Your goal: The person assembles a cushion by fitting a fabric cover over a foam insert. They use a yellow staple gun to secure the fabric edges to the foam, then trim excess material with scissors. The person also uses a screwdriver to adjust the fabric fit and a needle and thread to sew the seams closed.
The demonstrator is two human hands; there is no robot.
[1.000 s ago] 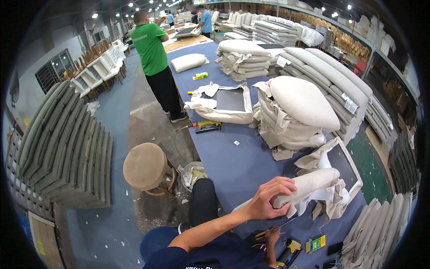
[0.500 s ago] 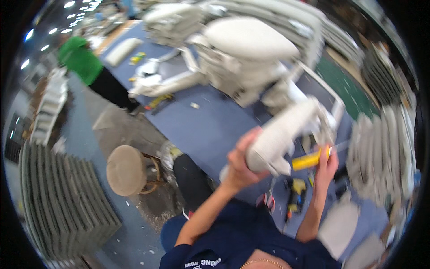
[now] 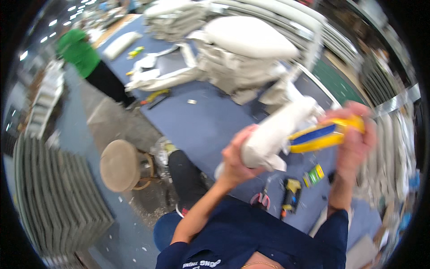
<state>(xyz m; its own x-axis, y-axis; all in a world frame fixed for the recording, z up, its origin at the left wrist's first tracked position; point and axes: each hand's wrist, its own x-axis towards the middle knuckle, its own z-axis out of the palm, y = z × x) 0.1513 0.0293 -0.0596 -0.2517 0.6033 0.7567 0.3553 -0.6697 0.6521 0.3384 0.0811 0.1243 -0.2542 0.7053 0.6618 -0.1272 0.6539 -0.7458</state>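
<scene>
Grips a long, rounded pad in cream fabric point(image 3: 280, 130) on the near side of a tall stack of cream fabric cushions point(image 3: 248, 38), slightly to its right, with the left hand point(image 3: 240, 154) curled around the near end and fingers closed on the padding. Clasps a bright yellow tool with a blue stripe point(image 3: 316, 138) in the right hand point(image 3: 357, 134), fingers wrapped tight about its outer end, farther right of the stack. Could snag or mark the cover with one slip of the tool, judging by its closeness to the fabric; actual contact impossible to tell through the blur. Could also twist or dip at the far end, for want of any visible hand there. Looks pale, plump and smooth on top, with a loose cloth flap drooping under the near end. Also on the near side of the stack: red-handled scissors point(image 3: 262, 198) and a green-and-yellow box point(image 3: 313, 175).
</scene>
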